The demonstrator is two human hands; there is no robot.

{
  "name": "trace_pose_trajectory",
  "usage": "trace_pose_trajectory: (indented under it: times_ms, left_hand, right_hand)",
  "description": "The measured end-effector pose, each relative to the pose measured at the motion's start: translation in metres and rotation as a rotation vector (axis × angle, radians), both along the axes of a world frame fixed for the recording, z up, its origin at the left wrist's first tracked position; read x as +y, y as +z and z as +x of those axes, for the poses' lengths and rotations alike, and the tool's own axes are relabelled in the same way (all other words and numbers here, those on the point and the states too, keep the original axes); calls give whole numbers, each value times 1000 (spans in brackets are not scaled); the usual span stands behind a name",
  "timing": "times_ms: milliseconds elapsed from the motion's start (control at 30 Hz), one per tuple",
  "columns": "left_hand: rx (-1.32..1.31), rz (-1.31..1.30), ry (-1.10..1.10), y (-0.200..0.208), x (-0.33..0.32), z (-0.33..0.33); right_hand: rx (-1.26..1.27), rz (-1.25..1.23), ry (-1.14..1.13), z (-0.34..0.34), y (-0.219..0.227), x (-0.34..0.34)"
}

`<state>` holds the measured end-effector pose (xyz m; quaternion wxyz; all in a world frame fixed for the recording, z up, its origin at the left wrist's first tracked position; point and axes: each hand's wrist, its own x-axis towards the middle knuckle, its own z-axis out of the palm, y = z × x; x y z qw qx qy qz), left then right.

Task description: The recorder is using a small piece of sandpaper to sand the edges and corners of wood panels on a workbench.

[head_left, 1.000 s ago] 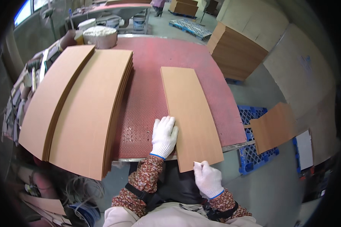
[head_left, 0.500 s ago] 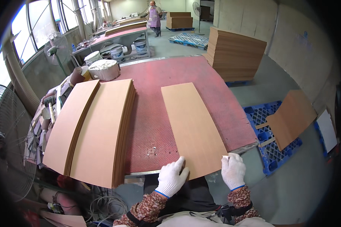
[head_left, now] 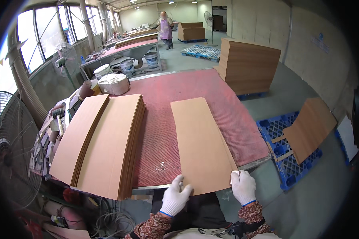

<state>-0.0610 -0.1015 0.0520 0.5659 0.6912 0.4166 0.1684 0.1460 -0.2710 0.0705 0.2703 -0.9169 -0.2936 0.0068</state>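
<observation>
A thin light-brown wooden panel (head_left: 203, 147) lies lengthwise before me, its near end reaching past the table's front edge. Along its right side a sliver of another panel (head_left: 226, 151) shows underneath, slightly askew. My left hand (head_left: 175, 196), in a white knit glove, is at the near left corner, thumb and fingers apart, the thumb close to the panel's edge. At the near right corner my gloved right hand (head_left: 244, 187) is closed on a small white block (head_left: 234, 173), held against the panel's edge. The fingertips behind the block are hidden.
Two stacks of similar panels, one (head_left: 81, 137) beside the other (head_left: 109, 145), fill the left of the red table (head_left: 159, 85). Fans (head_left: 16, 147) stand at left. Blue pallets (head_left: 285, 175) and a tall board stack (head_left: 249, 67) are at right. Another person (head_left: 165, 30) stands far back.
The top panel has shifted so that another panel's edge shows along its right side. My left hand has moved slightly left and nearer me. The view has tilted up a little.
</observation>
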Motion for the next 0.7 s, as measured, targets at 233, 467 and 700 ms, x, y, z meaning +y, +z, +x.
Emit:
trace_pose_trajectory:
  times_ms: [233, 467, 700]
  left_hand:
    - [-258, -279, 151, 63, 14, -11]
    - [-341, -136, 147, 118, 23, -53]
    - [-258, 4, 348, 160, 28, -104]
  right_hand:
    - [519, 377, 85, -24, 5, 5]
    - [688, 708, 236, -60, 9, 31]
    - [639, 704, 440, -93, 36, 57]
